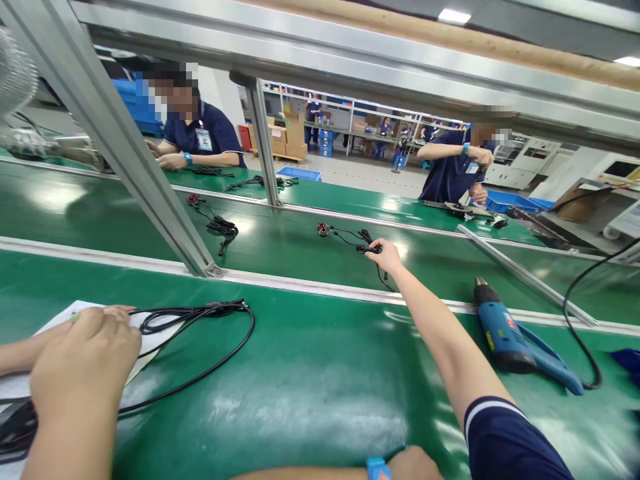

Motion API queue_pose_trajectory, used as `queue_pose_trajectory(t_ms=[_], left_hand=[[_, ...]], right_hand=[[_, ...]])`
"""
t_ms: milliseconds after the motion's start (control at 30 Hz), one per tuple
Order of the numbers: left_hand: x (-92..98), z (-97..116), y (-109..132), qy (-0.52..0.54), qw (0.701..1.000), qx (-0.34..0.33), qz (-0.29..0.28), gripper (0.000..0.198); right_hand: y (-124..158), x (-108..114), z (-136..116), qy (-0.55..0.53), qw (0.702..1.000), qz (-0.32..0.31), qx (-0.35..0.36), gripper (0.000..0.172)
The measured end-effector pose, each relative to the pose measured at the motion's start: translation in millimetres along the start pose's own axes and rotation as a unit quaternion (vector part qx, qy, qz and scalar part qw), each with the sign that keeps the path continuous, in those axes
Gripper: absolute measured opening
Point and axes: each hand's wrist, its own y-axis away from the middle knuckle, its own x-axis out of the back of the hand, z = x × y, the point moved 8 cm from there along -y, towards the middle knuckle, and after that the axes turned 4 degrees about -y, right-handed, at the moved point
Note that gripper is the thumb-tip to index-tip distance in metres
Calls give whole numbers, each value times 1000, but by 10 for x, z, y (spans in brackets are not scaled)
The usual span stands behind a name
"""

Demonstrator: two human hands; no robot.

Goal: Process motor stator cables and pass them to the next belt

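Note:
My right hand (386, 256) reaches across the white rail and pinches a coiled black cable (369, 249) lying on the green conveyor belt. A thin lead runs from the coil to a small red-and-metal part (323, 229), and a loose end hangs toward the rail. At the bottom edge is my left hand (413, 463), with a blue wristband (379, 468) on its wrist. The frame cuts off its fingers, so its grip is hidden. Right of my reaching arm, a blue heat gun (505, 330) lies on the green bench (300, 360).
A co-worker's hands (87, 350) rest over white paper (73, 312) and thick black cable (215, 363) at left. Another cable bundle (221, 227) sits on the belt. A metal post (145, 143) and a slanted aluminium bar (525, 273) stand nearby. Two people work across the line.

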Motion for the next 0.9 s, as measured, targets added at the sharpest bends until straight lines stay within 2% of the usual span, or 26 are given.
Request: queue_pose_trajectory(t_ms=[133, 333, 400, 467, 533, 600, 667, 700, 767, 833, 900], left_hand=[[-215, 175, -168, -4, 999, -36, -22, 26], [-472, 245, -259, -37, 993, -71, -84, 33], [-426, 272, -277, -65, 989, -74, -114, 43], [-195, 197, -327, -92, 989, -33, -112, 47], [261, -83, -406, -77, 993, 84, -33, 39], [689, -449, -472, -82, 982, 169, 28, 24], [1033, -926, -529, -98, 959, 253, 84, 20], [1154, -1179, -559, -108, 945, 288, 105, 24], [1284, -1666, -637, -126, 923, 341, 128, 39], [1297, -2093, -739, -135, 908, 377, 121, 53], [1254, -2421, -866, -138, 902, 397, 96, 55]], right_hand=[[348, 175, -27, -136, 989, 24, -60, 31], [1217, 538, 83, -331, 933, 60, -123, 54], [1557, 704, 145, -374, 914, 78, -140, 59], [1893, 873, 217, -405, 896, 97, -155, 60], [2205, 1027, 296, -428, 880, 117, -167, 59], [2477, 1151, 385, -447, 866, 134, -178, 57], [2700, 1243, 482, -460, 855, 149, -189, 57], [2790, 1275, 532, -465, 849, 155, -195, 57], [2928, 1319, 626, -471, 842, 160, -207, 56], [3013, 1342, 702, -474, 838, 160, -217, 55], [3059, 1355, 760, -478, 833, 159, -228, 55]])
